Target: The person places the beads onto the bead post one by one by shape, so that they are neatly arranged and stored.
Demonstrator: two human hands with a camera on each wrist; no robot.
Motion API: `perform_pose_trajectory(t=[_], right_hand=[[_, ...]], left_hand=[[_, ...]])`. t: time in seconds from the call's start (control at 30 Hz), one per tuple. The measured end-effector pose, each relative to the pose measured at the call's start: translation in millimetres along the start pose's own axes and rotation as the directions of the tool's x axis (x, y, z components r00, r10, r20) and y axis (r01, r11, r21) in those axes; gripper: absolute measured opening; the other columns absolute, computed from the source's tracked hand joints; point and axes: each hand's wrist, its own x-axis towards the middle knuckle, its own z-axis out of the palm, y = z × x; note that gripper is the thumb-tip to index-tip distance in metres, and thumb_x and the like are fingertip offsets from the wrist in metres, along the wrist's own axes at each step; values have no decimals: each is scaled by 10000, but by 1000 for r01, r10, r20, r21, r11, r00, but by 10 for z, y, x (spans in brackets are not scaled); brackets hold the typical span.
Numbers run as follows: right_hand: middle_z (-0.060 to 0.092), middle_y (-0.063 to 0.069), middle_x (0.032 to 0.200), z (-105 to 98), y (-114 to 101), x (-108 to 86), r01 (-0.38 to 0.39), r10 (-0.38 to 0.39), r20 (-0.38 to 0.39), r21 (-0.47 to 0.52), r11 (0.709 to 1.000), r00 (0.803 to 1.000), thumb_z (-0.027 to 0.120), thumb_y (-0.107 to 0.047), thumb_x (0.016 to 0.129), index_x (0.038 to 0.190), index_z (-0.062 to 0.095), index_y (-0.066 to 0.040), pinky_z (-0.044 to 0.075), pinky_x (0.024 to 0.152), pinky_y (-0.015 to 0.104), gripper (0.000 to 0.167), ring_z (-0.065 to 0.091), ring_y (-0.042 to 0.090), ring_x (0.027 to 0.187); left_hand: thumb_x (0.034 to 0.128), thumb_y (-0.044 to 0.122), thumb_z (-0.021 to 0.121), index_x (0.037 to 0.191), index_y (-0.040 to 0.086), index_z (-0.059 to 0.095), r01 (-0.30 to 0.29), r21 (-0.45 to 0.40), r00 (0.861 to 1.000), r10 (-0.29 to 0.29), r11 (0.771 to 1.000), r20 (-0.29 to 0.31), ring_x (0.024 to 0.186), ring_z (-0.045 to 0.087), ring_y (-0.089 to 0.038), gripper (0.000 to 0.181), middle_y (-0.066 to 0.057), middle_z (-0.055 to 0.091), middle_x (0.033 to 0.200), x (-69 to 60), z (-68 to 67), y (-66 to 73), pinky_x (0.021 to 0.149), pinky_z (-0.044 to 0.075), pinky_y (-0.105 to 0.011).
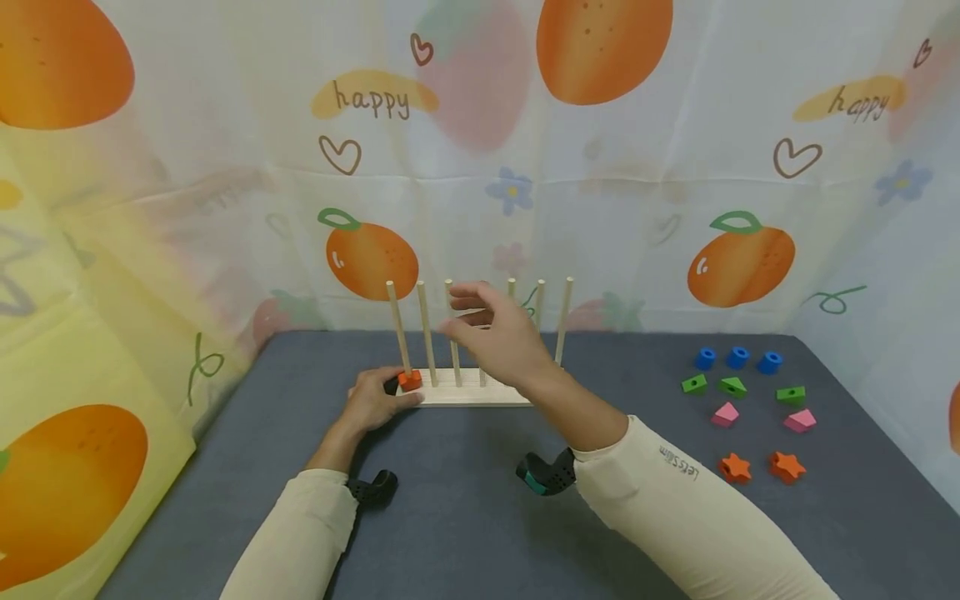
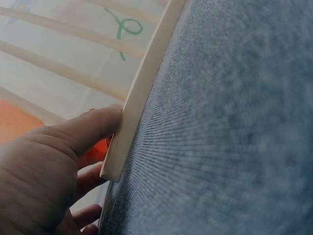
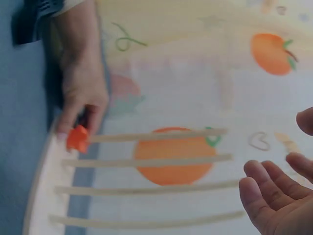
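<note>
A pale wooden base [image 1: 465, 398] with several upright rods stands on the grey table. An orange star block [image 1: 409, 381] sits at the foot of the leftmost rod [image 1: 399, 327]. My left hand [image 1: 375, 400] grips the left end of the base, its thumb on the front edge [image 2: 128, 122]. My right hand [image 1: 504, 333] is raised among the middle rods in the head view, fingers parted and holding nothing. In the right wrist view the right hand [image 3: 279, 196] is beside the rod tips, and the orange block [image 3: 78, 139] lies next to the left hand [image 3: 83, 93].
At the right of the table lie blue cylinders [image 1: 738, 357], green triangular blocks [image 1: 732, 387], two pink blocks [image 1: 725, 414] and two orange stars [image 1: 787, 467]. A printed curtain [image 1: 600, 200] hangs behind the table, with a yellowish side panel [image 1: 67, 333] at left.
</note>
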Motion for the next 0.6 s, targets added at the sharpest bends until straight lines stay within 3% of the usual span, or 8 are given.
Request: perform_pose_trajectory(t=[0.37, 0.6], right_hand=[[615, 92, 1174, -553, -100, -329, 95, -89, -75, 85, 992, 993, 634, -119, 940, 1312, 551, -75, 469, 878, 409, 384, 608, 212, 1035], [617, 98, 1167, -769, -78, -535, 92, -88, -132, 23, 996, 987, 645, -164, 945, 1290, 565, -75, 464, 902, 367, 365, 600, 196, 1054]], left_hand=[[803, 344, 791, 1315, 58, 605, 13, 0, 1000, -13, 1000, 26, 1265, 398, -422, 615, -219, 536, 1321, -9, -14, 6, 989, 216, -608], [796, 330, 801, 1304, 65, 618, 13, -2, 1000, -13, 1000, 23, 1256, 419, -410, 602, -198, 558, 1305, -22, -17, 15, 992, 209, -609]])
